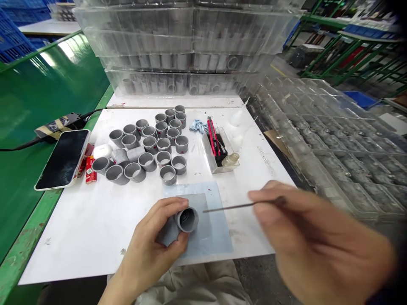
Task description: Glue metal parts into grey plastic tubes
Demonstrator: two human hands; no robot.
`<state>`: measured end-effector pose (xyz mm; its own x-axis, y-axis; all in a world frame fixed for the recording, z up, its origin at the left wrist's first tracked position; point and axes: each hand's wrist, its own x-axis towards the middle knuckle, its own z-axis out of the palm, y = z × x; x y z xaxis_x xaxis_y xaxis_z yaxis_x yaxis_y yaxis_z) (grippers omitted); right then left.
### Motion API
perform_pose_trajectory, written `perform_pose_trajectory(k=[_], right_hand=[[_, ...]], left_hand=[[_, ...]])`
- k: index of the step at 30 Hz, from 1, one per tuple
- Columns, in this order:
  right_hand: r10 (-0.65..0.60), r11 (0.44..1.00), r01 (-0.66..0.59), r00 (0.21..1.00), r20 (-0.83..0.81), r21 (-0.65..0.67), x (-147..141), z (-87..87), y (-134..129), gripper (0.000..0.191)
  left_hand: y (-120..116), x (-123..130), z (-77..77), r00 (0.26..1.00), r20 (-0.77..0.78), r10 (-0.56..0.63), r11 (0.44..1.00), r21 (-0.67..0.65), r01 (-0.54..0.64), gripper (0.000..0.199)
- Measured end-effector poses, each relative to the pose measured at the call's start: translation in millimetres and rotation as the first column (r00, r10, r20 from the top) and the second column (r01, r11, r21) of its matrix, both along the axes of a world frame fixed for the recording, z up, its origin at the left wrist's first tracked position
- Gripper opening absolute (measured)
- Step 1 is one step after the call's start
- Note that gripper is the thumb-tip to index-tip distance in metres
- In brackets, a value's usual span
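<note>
My left hand (155, 245) grips a short grey cylindrical sleeve (194, 220) between thumb and fingers, its open end tilted up toward me. Beneath it lies a light-blue cloth (219, 233) with a greyish square on top. My right hand (305, 233), blurred by motion, pinches a thin dark rod (229, 207) whose tip points left at the sleeve, a small gap apart from it. Whether the rod is a pick or a fine brush I cannot tell. Several similar grey sleeves (167, 174) stand in a group beyond my left hand, with a couple lying on their sides.
A small clear box (219, 169) holds a red utility knife (213, 135) and a little glass bottle (230, 159). Crumpled blue cloth (199, 125) lies beside it. A phone (63, 159) rests at the left edge. Stacked clear trays (146, 82) stand behind; more trays (333, 140) are at right.
</note>
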<state>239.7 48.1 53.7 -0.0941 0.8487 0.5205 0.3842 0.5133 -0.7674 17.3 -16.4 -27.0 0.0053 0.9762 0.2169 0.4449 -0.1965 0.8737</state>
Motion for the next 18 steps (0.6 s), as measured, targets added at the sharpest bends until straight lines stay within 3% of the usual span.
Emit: perform_pose_trajectory(k=[2, 5, 10, 18], right_hand=[[0.166, 0.986, -0.166, 0.986, -0.012, -0.034, -8, -8.6, -4, 0.022], [0.248, 0.967, -0.249, 0.968, -0.028, -0.047, -18, -20.0, 1, 0.018], [0.270, 0.959, -0.272, 0.962, -0.041, -0.076, -26, -30.0, 8, 0.012], [0.297, 0.952, -0.293, 0.955, 0.026, -0.091, -28, -31.9, 8, 0.009]], left_hand=[[0, 0, 0.1, 1.000, 0.002, -0.011, 1.000, -0.003, 0.011, 0.056], [0, -1, -0.4, 1.000, 0.015, -0.021, 1.000, -0.003, 0.021, 0.055], [0, -2, -1.3, 0.999, 0.029, -0.027, 1.000, -0.013, 0.027, 0.055], [-1, -3, -0.7, 0.999, 0.027, -0.040, 0.999, -0.011, 0.040, 0.056]])
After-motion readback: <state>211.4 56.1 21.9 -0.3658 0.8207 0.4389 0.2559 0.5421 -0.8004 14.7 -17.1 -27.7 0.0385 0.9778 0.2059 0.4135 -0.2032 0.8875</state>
